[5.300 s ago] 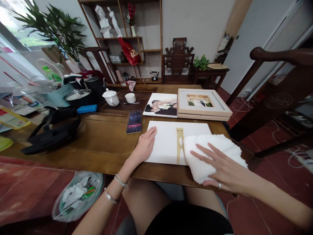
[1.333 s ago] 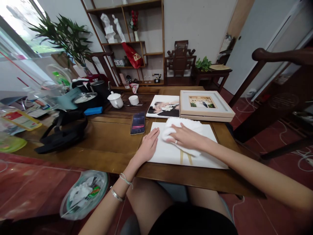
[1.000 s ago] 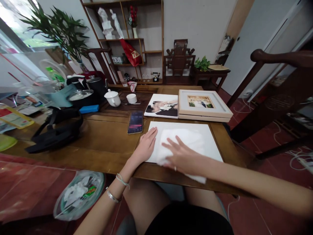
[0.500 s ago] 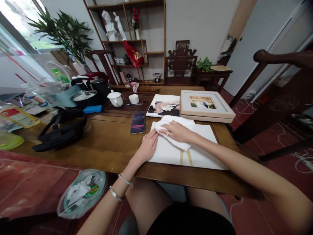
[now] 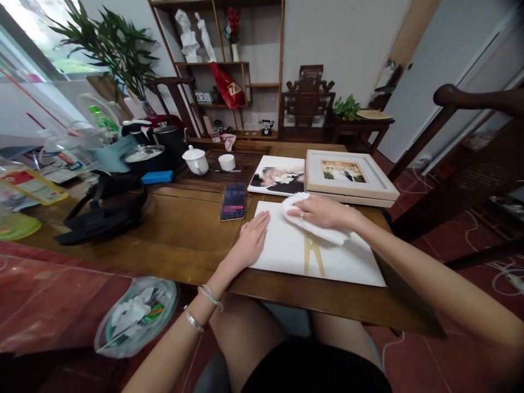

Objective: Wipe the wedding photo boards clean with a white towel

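A white rectangular board (image 5: 278, 245) with a tan A-shaped mark lies flat at the table's front edge. My left hand (image 5: 252, 238) rests flat on its left side, fingers stretched out. On the board's upper part, my right hand (image 5: 321, 210) presses a bunched white cloth (image 5: 333, 236), its fingers curled over it. The cloth covers the top of the tan mark. Just behind the board lie a photo print (image 5: 278, 176) and a light wooden picture frame (image 5: 350, 193). Left of the board is a phone (image 5: 233, 202) with its screen lit.
On the wooden table (image 5: 184, 218) stand a white lidded cup (image 5: 195, 161), a small white bowl (image 5: 226, 162), a blue block (image 5: 157, 177) and a black strapped object (image 5: 102, 210). A lined waste bin (image 5: 137, 316) is below left. A dark chair (image 5: 462, 164) stands at right.
My right hand has slid the cloth to the right across the board, uncovering its upper left part. My left hand stays on the board's left side.
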`<state>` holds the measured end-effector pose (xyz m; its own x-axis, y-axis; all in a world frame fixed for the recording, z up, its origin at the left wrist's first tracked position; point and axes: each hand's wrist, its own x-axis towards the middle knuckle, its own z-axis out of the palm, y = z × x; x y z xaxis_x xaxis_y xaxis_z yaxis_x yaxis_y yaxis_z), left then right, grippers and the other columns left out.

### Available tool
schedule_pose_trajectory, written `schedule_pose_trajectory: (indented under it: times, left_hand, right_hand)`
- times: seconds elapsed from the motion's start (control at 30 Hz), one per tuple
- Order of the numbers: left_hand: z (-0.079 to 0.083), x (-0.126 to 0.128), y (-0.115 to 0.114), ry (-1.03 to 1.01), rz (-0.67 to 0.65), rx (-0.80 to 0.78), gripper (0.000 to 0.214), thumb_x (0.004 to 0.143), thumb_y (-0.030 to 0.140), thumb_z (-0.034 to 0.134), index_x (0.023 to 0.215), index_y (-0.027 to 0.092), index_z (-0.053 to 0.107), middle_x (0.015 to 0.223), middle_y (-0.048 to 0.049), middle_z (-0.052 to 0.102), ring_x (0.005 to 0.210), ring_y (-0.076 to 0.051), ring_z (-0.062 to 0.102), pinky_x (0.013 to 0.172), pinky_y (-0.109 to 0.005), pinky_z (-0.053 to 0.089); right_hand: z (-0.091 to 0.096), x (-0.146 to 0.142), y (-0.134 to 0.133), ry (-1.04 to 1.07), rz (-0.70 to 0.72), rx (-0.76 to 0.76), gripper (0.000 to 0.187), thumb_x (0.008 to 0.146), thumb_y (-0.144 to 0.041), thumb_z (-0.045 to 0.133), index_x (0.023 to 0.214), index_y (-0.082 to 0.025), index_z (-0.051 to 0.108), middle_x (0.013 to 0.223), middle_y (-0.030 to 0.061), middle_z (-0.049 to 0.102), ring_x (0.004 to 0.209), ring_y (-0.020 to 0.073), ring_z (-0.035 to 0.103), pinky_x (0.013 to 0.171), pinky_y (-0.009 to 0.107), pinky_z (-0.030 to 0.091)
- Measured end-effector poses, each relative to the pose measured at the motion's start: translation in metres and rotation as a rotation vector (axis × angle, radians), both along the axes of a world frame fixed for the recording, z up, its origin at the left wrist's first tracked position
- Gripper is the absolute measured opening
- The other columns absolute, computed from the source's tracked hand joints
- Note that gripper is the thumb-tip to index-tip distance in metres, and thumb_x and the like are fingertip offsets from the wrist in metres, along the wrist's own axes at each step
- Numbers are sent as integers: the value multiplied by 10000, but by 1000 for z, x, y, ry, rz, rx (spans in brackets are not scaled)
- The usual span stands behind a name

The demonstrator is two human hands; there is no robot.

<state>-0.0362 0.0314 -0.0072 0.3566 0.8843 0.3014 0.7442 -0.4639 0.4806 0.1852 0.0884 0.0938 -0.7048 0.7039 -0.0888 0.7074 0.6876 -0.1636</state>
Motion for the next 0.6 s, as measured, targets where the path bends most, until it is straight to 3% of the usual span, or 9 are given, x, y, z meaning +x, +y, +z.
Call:
schedule_pose_trajectory:
  times: [0.1,0.37,0.47,0.6]
  left_hand:
    - [0,0,0,3,8,-3,436,951,221,294,1360,168,434,1454,-116,421,1376,-224,340,1101,-481,310]
    - [5,0,0,27,-6,-5,408,955,211,299,1315,160,485,1421,-138,453,1349,-250,374,1074,-484,342]
    - [5,-1,1,13,-8,-2,411,954,221,301,1320,157,478,1427,-133,448,1355,-244,368,1085,-480,334]
    - [4,-1,0,10,-8,-20,437,951,229,299,1354,137,440,1452,-134,417,1375,-231,340,1109,-464,311]
  right_hand:
    - [3,-3,-2,-23,-25,23,474,976,-452,282,927,-163,654,935,130,686,841,250,612,686,303,390]
    - [-1,-79,11,30,-29,75,461,981,-425,274,1017,-152,644,1057,144,673,941,262,608,726,303,381]
    - [-4,-67,8,39,-40,81,468,982,-442,271,1013,-159,641,1042,140,674,935,259,606,739,303,380]
    - [-9,-10,-8,39,-72,77,447,987,-417,272,1002,-158,637,977,128,681,912,256,602,762,318,380]
